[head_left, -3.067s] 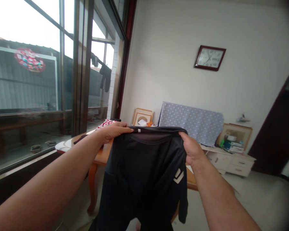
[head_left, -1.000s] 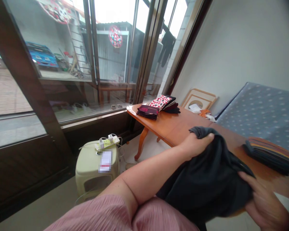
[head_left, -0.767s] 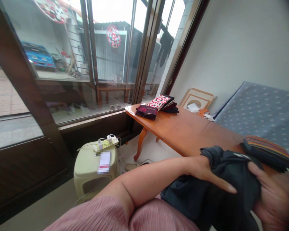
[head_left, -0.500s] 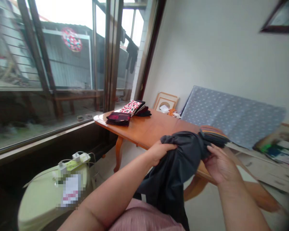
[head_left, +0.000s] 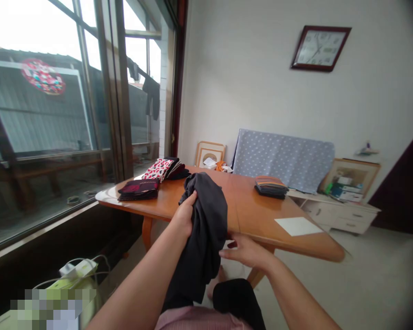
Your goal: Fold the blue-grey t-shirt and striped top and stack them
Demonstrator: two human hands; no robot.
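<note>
A dark grey piece of clothing [head_left: 208, 215], bunched at the top, hangs in front of me over the near edge of the wooden table [head_left: 241, 192]. My left hand [head_left: 185, 215] grips its upper left side, fingers wrapped in the cloth. To the right of the fabric is my right hand [head_left: 244, 250], its fingers apart and its fingertips close to the cloth's edge. Whether they touch it I cannot tell. The garment's exact kind does not show, as it is crumpled.
Folded dark clothes [head_left: 139, 189] and a pile topped by a red-and-white patterned cloth [head_left: 158, 169] lie on the table's left. A striped folded stack [head_left: 270, 187] and a white sheet [head_left: 298, 226] are on its right. A power strip [head_left: 77, 270] sits at lower left.
My right hand has let go of the garment and moved down beside it. The left hand still holds it, now hanging more bunched. My view has turned to the right.
</note>
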